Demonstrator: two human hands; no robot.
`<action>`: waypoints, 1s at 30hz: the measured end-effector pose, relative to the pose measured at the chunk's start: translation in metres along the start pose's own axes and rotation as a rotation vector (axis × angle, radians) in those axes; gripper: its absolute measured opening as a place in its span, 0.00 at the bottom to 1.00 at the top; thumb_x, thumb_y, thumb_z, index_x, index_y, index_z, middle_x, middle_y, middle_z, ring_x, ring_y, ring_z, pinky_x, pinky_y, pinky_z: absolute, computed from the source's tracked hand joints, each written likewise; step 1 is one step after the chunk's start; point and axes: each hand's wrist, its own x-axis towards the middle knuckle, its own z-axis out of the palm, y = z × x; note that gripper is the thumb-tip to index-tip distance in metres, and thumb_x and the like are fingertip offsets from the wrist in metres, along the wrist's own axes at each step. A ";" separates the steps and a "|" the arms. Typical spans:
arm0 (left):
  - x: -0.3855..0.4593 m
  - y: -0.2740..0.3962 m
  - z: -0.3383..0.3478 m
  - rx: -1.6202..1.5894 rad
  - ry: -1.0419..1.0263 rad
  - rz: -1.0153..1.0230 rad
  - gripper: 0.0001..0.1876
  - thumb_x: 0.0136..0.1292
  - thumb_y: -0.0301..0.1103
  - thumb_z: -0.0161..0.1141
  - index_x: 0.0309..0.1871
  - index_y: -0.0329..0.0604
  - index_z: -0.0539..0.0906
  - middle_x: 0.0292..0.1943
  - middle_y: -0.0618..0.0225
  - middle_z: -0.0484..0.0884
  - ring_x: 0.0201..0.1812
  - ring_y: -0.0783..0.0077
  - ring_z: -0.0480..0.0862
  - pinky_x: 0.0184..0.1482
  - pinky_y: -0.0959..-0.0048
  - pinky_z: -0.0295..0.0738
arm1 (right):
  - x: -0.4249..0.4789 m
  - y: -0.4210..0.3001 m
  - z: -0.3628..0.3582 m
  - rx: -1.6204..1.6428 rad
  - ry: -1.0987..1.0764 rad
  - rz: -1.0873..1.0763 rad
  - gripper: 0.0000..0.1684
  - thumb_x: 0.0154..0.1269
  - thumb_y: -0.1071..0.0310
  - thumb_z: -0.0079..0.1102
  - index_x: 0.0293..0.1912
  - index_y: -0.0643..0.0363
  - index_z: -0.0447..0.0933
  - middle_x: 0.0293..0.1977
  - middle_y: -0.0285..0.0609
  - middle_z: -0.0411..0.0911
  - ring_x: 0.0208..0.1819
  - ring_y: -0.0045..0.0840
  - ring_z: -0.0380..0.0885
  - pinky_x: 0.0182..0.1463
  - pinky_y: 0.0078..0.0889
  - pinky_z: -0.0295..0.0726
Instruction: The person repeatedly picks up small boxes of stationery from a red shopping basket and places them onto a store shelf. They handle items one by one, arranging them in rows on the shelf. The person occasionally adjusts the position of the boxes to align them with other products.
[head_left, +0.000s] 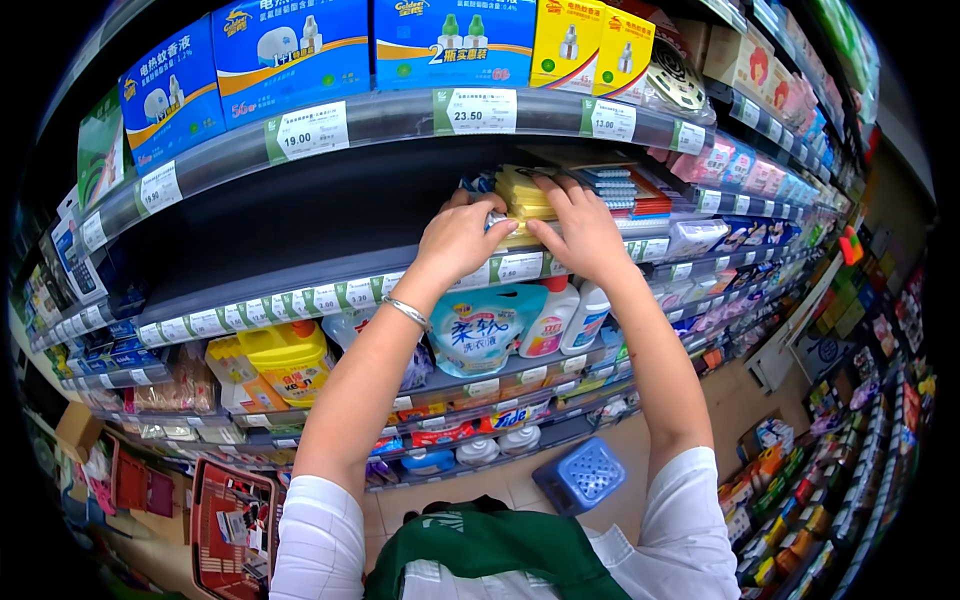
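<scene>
On the middle shelf, my left hand curls around a small blue-and-white packet, mostly hidden by the fingers. A stack of flat yellow goods sits between my two hands; what they are exactly is unclear. My right hand lies over the stack's right side, fingers on top and thumb at the front. Just right of it are piled blue-and-white spiral-bound notebooks and some red-edged notebooks or booklets. A metal bangle circles my left wrist.
Above, a shelf edge with price tags carries blue boxes and yellow boxes. Laundry detergent pouch and bottles stand below. On the floor are a blue plastic stool and a red shopping basket.
</scene>
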 end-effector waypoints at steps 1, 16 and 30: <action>-0.001 0.001 -0.001 -0.041 -0.001 -0.016 0.22 0.62 0.51 0.59 0.51 0.46 0.80 0.42 0.52 0.76 0.48 0.50 0.79 0.51 0.61 0.73 | -0.001 0.001 -0.001 0.020 0.014 -0.009 0.32 0.63 0.54 0.58 0.62 0.58 0.67 0.54 0.53 0.71 0.55 0.46 0.70 0.58 0.42 0.70; -0.003 0.005 0.014 0.013 0.165 0.230 0.23 0.55 0.41 0.66 0.55 0.46 0.77 0.52 0.57 0.80 0.57 0.51 0.73 0.61 0.57 0.64 | -0.005 0.032 0.003 0.176 0.192 0.044 0.18 0.55 0.81 0.49 0.46 0.62 0.78 0.41 0.49 0.78 0.46 0.44 0.74 0.51 0.42 0.74; -0.178 -0.012 0.014 -0.594 0.353 0.150 0.10 0.52 0.20 0.58 0.38 0.37 0.73 0.43 0.56 0.78 0.45 0.55 0.78 0.49 0.67 0.73 | -0.086 -0.173 0.046 0.870 0.388 -0.077 0.10 0.47 0.87 0.48 0.27 0.65 0.75 0.25 0.46 0.75 0.25 0.33 0.74 0.31 0.27 0.73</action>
